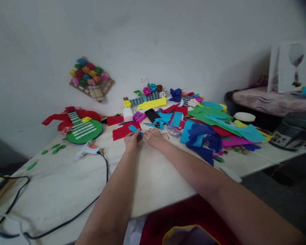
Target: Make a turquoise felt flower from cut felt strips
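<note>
A small piece of blue paper [133, 128] is pinched between the fingers of my left hand [131, 139], its pointed end sticking up past the fingertips. Close on the right, my right hand [153, 137] has its fingers closed at the lower end of the same paper; how much of it they grip is partly hidden. Behind my hands lies a red paper sheet [119, 133]. Scissors [153, 125] rest just beyond my right hand, among blue paper scraps [164, 117]. A dark phone [152, 115] lies farther back.
A white glue gun [88, 149] with a black cord [79, 213] lies left, near a green round craft [88, 132] and green paper leaves [58, 149]. Coloured paper is heaped on the right, with a dark blue crumpled piece [206, 136]. A glass jar [293, 132] stands at the right edge.
</note>
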`<state>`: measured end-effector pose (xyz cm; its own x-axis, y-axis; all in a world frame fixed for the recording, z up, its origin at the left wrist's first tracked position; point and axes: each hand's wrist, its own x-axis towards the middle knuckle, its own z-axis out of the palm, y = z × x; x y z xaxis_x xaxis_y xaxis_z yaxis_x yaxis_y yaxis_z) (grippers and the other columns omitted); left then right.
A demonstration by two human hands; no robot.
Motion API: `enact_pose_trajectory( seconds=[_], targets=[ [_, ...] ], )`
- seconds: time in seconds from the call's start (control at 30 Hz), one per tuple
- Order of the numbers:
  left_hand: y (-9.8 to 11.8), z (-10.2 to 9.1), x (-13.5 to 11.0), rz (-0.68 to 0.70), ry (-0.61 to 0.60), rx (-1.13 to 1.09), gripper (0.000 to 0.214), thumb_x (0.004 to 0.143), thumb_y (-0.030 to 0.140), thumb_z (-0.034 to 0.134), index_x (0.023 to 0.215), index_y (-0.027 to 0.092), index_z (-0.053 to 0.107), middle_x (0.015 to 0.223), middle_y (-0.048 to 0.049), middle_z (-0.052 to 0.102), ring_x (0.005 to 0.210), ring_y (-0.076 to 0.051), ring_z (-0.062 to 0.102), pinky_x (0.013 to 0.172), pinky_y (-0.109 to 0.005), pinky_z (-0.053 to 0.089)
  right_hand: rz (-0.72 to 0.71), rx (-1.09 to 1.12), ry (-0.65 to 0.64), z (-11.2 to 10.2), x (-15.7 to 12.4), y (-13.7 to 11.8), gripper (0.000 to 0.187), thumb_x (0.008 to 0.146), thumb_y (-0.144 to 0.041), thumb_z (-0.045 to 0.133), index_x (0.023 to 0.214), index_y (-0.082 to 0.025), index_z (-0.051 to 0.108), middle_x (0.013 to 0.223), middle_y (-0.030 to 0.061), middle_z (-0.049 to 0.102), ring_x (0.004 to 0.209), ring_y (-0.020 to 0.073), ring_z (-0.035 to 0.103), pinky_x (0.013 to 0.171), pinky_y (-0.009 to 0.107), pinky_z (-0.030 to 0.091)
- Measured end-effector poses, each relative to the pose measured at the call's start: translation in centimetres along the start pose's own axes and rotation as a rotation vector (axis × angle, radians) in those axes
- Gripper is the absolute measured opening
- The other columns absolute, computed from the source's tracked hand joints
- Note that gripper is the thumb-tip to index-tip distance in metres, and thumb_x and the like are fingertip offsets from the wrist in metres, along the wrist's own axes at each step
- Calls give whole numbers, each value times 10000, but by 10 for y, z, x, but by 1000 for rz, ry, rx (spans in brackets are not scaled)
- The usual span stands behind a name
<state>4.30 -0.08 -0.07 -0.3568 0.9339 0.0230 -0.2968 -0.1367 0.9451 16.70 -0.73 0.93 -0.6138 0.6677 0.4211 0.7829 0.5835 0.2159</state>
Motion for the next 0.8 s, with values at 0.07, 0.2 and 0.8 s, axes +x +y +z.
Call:
enact_pose_trajectory(
  seconds=[0.07,0.2,0.8],
  targets=[
    [-1,-1,1,3,-8,-7,313,458,331,760,584,137,549,535,-16,588,500,-125,562,611,-302,511,10,9,-2,0,0,-1,329,847,-104,318,1031,-85,589,971,160,622,918,231,533,751,353,359],
    [-1,-3,1,3,-34,-27,225,481,263,717,571,145,547,513,-10,589,490,-127,563,610,-305,510,104,95,46,1,-2,-3,315,862,-198,338,997,-122,612,960,129,640,911,222,546,753,337,366],
    [2,-4,-3,-57,-315,49,249,502,276,724,686,131,642,659,-57,646,553,-164,591,587,-306,475,657,1620,-11,17,5,18,227,705,-339,641,659,-120,603,541,20,609,438,75,520,424,186,407]
  ],
)
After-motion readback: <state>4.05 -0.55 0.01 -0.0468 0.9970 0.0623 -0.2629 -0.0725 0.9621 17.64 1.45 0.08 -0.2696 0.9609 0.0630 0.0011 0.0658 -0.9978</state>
